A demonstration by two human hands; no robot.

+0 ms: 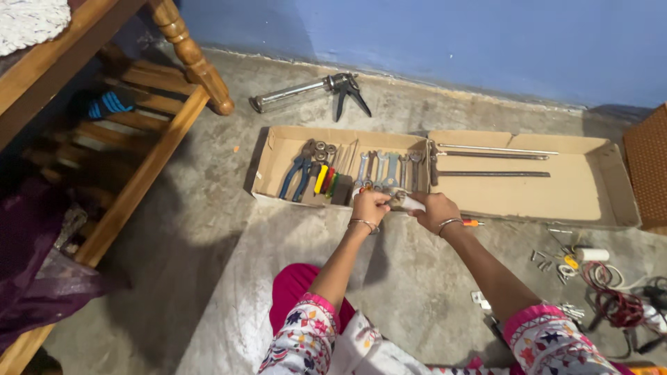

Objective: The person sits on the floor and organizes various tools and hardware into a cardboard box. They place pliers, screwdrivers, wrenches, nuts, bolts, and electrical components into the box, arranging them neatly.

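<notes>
One flattened cardboard box point(514, 198) is lying on the concrete floor, serving as the landmark. In its left half are resting one blue-handled pliers point(297, 173), a few screwdrivers with coloured handles point(325, 179) and roughly six spanners point(389, 169); in its right half, three long metal rods point(495, 161). Behind the box, one caulking gun point(309, 89) is lying. At the box's front edge, both hands are closing on one small whitish cylindrical object point(406, 202): the left hand point(369, 206) is pinching its left end, the right hand point(436, 210) is grasping its other end in a curled grip
</notes>
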